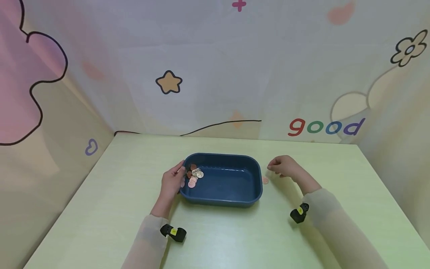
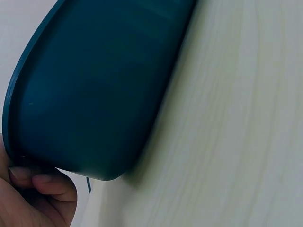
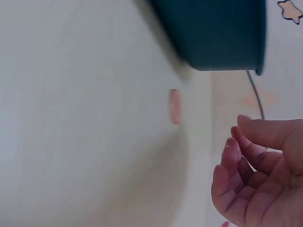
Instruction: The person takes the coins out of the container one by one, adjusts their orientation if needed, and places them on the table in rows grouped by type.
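Note:
A dark blue rectangular tray (image 1: 221, 200) stands on the table, and my left hand (image 1: 172, 182) grips the rim at its left end. In the left wrist view, curled fingers (image 2: 54, 184) touch the tray's end. Several copper and silver coins (image 1: 194, 175) lie in a small heap inside, near the left wall. One copper coin (image 1: 265, 180) lies on the table just right of the tray. My right hand (image 1: 285, 166) hovers above and beyond that coin, fingers loosely bent. Its thumb and forefinger are close together in the right wrist view, with nothing visible between them.
The pale wood-grain table (image 1: 215, 239) extends around the tray on all sides. Printed cloth (image 1: 215, 93) rises behind the table and along both sides. Small black devices (image 1: 300, 213) are strapped to both sleeves.

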{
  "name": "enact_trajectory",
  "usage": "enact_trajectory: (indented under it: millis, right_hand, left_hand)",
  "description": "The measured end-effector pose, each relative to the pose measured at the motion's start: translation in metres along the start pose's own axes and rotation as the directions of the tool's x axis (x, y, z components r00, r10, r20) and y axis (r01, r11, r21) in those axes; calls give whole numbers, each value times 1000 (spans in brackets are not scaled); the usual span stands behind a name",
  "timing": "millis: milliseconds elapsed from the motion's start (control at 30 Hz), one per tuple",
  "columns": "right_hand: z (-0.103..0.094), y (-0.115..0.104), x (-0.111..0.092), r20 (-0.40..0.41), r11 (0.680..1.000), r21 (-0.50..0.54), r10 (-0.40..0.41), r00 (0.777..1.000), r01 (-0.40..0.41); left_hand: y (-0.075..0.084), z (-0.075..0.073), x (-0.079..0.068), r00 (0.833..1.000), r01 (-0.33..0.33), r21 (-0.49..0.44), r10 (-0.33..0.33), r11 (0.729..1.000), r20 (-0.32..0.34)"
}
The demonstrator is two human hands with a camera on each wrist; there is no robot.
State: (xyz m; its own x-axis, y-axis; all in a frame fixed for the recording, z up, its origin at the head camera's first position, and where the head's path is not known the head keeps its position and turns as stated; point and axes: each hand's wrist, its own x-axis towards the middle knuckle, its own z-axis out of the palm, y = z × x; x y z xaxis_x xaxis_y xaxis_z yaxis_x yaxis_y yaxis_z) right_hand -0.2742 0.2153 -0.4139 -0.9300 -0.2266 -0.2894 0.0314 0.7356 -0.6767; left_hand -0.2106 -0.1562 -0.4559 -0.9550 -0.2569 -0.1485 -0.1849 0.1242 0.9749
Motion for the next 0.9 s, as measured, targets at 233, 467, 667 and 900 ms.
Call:
enact_trajectory:
  millis: [233, 467, 667, 900]
  right_hand:
    - [-26, -30, -11, -17, 992, -77, -105, 994, 103]
    - [-41, -59, -16, 41, 971, -112, -207, 977, 211]
    - [-41, -83, -12, 122, 944, -131, -287, 950, 302]
    - [-32, -104, -1, 180, 935, -151, -294, 939, 322]
  left_hand:
    - [4, -1, -1, 1000, 9, 8, -9, 1000, 5]
    - [1, -1, 0, 999, -30, 24, 30, 999, 17]
    - [-1, 0, 1, 999, -46, 33, 45, 998, 17]
    - [-2, 0, 1, 999, -38, 39, 38, 998, 19]
